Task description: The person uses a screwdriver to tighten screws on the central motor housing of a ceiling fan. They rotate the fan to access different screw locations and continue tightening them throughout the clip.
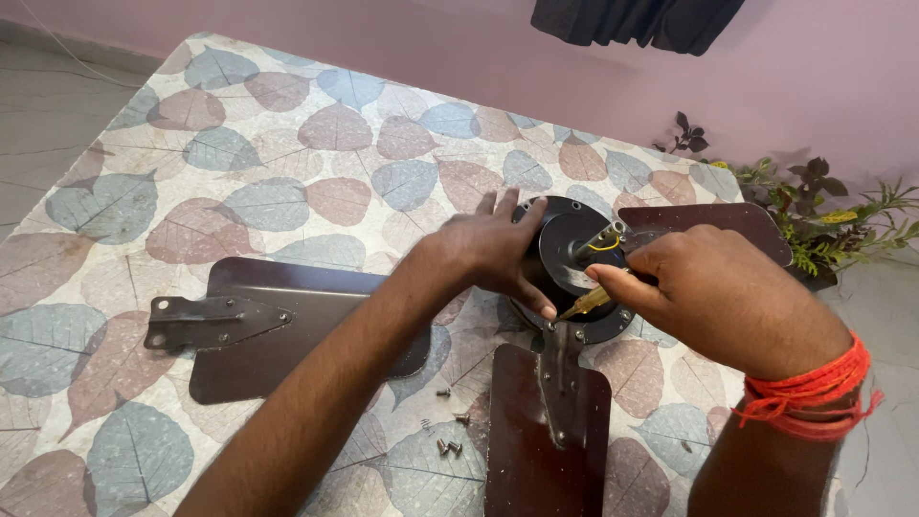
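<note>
Left hand (493,251) lies flat, fingers spread, on the round black ceiling-fan motor (574,268) mid-table. Right hand (708,292) is clamped round a yellow-handled screwdriver (586,304) at the brown metal blade (546,431). Another loose blade (287,325) and small screws (448,446) remain, so maybe halfway.

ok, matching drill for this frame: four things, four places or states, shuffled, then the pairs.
Things:
1. left hand
2. right hand
3. loose screws
4. detached blade

Places or states:
A. lying apart at the left of the table
B. flat on the fan motor
C. scattered on the cloth beside the lower blade
D. gripping a screwdriver

Pairs: 1-B, 2-D, 3-C, 4-A
</note>
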